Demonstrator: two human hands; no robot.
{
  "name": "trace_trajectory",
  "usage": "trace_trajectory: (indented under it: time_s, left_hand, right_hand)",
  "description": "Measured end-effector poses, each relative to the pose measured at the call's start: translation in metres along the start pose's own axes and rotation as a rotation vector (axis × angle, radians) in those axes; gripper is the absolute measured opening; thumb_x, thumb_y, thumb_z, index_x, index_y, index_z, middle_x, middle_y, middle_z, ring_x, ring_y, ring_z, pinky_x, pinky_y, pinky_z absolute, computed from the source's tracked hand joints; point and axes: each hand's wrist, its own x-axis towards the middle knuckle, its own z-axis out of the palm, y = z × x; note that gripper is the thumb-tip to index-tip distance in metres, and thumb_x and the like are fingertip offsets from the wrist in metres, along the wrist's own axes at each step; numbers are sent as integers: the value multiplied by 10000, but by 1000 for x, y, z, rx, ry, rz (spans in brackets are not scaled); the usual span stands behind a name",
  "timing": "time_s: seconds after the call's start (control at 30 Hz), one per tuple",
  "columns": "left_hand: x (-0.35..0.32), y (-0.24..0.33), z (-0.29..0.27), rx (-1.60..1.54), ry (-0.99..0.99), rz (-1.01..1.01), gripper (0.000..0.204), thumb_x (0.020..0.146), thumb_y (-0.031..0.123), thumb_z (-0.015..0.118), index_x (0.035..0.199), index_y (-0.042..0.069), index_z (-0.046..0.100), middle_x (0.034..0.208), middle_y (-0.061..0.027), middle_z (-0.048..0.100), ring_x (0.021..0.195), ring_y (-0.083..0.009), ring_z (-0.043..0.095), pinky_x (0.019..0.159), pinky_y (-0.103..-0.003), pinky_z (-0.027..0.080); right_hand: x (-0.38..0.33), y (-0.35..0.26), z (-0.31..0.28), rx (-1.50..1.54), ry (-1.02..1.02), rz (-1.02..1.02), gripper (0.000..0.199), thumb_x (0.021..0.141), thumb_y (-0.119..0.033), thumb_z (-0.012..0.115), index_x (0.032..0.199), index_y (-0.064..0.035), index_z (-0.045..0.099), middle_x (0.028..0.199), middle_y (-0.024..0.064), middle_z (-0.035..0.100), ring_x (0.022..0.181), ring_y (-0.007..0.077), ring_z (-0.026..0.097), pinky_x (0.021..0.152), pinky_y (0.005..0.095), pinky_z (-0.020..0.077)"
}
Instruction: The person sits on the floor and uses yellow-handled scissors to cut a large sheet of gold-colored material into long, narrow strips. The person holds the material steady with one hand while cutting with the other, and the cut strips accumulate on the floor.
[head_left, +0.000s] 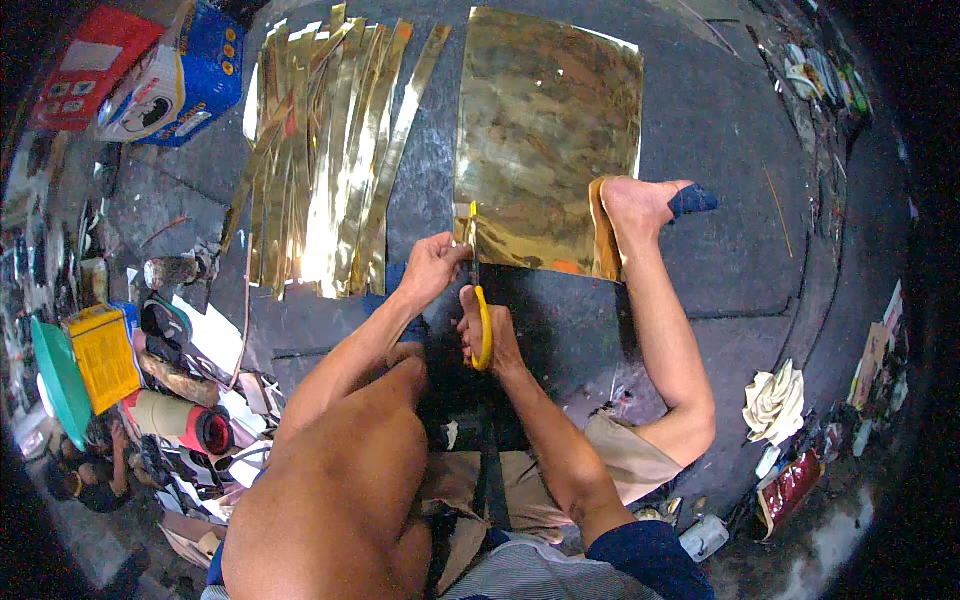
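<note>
A shiny gold sheet (550, 130) lies flat on the dark floor in front of me. My left hand (435, 268) is closed, pinching the sheet's near left corner. Held by my right hand (497, 335) are scissors (485, 330) with a yellow handle; their blades point away from me, at the sheet along its left edge. How far apart the blades are is hard to make out. Left of the sheet, several long gold strips (330, 160) lie in an overlapping pile. My foot (638, 205) rests by the sheet's near right corner.
Blue and red boxes (190, 80) stand at the far left. Clutter fills the left side, including a yellow box (103, 355) and a cream-and-red cylinder (175, 422). A crumpled pale cloth (774, 402) lies at right, above a red packet (790, 492). My bent legs flank my hands.
</note>
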Motion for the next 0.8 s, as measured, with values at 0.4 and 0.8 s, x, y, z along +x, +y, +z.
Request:
trace_trajectory:
  time_s: [0.4,0.8]
  left_hand:
    - [-6,11,0,-97,-37,90,160,962,125,502,855,77,611,623,53,528,496,-40,425,458,-220,318]
    - [-30,43,-7,-126,-56,47,171,930,178,584,797,72,567,614,50,492,543,-45,437,499,-218,343]
  right_hand:
    - [73,-26,-7,11,-31,-285,777,810,-790,394,633,-44,524,479,22,439,359,132,463,330,288,377]
    - [137,-121,-13,-277,188,-499,720,921,-649,367,791,24,587,615,145,549,598,192,493,576,405,403]
